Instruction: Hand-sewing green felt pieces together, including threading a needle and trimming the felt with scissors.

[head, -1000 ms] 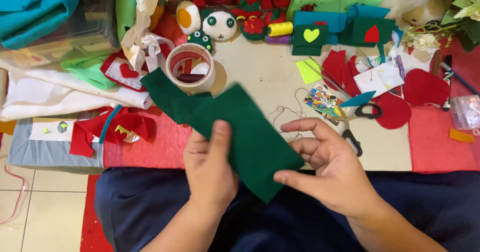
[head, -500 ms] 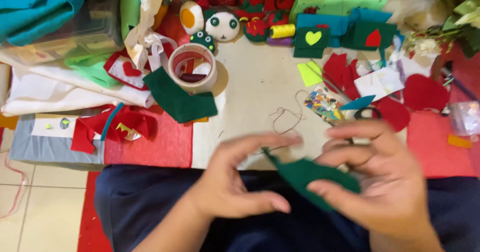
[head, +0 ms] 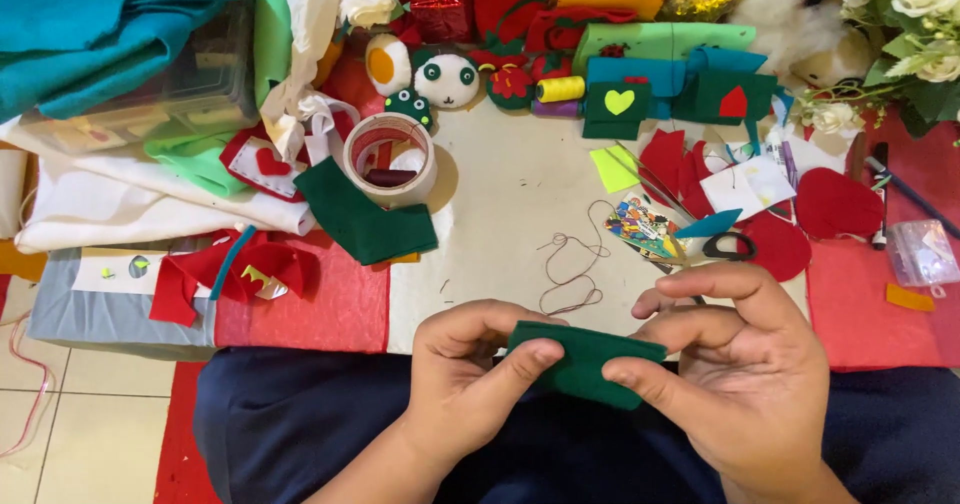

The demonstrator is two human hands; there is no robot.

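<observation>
Head view, left hand (head: 462,384): curled shut, thumb on top pinching the left end of the folded dark green felt piece (head: 583,362).
Head view, right hand (head: 745,379): fingers bent, thumb and forefinger gripping the right end of the same piece.
Felt piece: held low over the lap, just in front of the surface (head: 520,214).
Behind the hands: loose brown thread (head: 572,264), larger green felt scrap (head: 365,219) touching a tape roll (head: 390,157).
Right side: black-handled scissors (head: 727,247), red felt hearts (head: 835,204).
</observation>
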